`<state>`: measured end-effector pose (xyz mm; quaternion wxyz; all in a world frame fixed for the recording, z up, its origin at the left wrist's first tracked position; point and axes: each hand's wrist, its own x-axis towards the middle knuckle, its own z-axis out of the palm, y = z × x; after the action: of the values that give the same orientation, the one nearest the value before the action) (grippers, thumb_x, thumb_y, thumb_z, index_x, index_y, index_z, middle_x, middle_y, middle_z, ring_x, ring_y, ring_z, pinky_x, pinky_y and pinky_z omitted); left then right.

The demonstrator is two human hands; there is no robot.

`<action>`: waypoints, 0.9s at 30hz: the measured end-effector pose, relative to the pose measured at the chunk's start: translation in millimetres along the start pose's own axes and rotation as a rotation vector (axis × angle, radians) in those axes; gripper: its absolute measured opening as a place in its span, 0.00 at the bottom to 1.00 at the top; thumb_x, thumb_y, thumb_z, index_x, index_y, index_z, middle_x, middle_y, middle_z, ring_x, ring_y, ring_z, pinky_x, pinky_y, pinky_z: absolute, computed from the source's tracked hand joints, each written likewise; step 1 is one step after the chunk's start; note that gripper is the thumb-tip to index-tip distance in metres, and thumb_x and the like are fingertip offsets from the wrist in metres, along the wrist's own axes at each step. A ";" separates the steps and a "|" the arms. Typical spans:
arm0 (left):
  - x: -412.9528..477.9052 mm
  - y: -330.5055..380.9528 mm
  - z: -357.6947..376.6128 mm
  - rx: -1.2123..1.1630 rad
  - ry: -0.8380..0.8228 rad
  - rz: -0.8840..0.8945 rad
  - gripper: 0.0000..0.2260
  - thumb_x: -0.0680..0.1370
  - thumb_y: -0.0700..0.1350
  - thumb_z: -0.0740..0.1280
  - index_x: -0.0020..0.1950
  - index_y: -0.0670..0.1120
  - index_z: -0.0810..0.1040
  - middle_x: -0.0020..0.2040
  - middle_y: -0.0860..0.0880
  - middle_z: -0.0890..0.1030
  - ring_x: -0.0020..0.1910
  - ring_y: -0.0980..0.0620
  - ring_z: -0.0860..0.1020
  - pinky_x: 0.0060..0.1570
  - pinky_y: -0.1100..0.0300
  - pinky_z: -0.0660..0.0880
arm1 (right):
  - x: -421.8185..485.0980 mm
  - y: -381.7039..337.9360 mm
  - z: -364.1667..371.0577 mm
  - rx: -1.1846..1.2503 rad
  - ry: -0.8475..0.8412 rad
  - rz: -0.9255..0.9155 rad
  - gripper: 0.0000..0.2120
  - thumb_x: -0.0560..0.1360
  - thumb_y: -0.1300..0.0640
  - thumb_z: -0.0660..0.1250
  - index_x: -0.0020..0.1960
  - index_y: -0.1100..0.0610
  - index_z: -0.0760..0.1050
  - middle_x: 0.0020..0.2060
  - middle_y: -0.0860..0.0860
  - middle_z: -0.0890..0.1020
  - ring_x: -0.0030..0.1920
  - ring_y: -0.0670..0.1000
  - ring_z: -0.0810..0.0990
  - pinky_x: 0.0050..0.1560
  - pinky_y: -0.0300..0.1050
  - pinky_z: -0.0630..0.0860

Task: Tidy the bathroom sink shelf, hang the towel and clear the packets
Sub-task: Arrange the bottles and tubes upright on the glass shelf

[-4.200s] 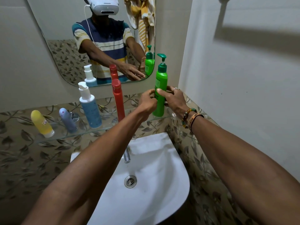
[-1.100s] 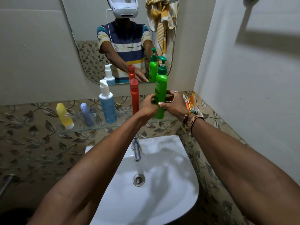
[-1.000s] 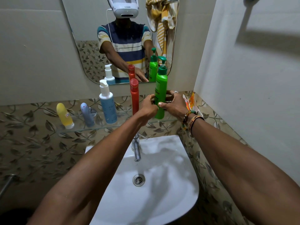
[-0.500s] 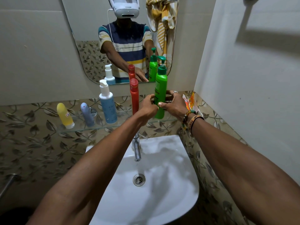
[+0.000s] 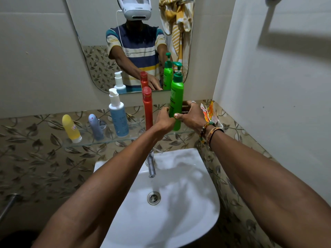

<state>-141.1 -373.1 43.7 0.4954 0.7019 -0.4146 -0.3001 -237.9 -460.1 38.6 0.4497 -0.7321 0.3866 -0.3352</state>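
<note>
A green pump bottle stands upright at the right end of the glass shelf. My left hand and my right hand both wrap its lower half. Left of it stand a tall red bottle, a blue pump bottle, a grey-blue roll-on and a yellow bottle. Orange and white packets lie in the corner behind my right wrist. A yellow and white towel shows in the mirror, hanging from a rail.
The mirror hangs above the shelf and reflects the person. A white sink with a steel tap sits below the shelf. A white wall closes the right side. A metal pipe shows at the lower left.
Since four seconds ago the view has shifted, bringing the packets into sight. Over the last second my hands and the green bottle have stayed still.
</note>
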 end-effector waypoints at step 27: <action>-43.5 -6.1 -27.1 0.041 -0.053 0.141 0.23 0.80 0.37 0.65 0.75 0.43 0.65 0.65 0.43 0.77 0.51 0.48 0.80 0.51 0.51 0.81 | -73.4 -29.7 14.6 -0.336 0.260 -0.060 0.26 0.76 0.54 0.72 0.70 0.59 0.71 0.61 0.57 0.81 0.60 0.55 0.80 0.61 0.53 0.78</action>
<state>-137.6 -321.8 47.3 0.4896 0.6729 -0.4819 -0.2743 -252.7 -381.8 49.9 0.2577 -0.7585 0.4698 -0.3709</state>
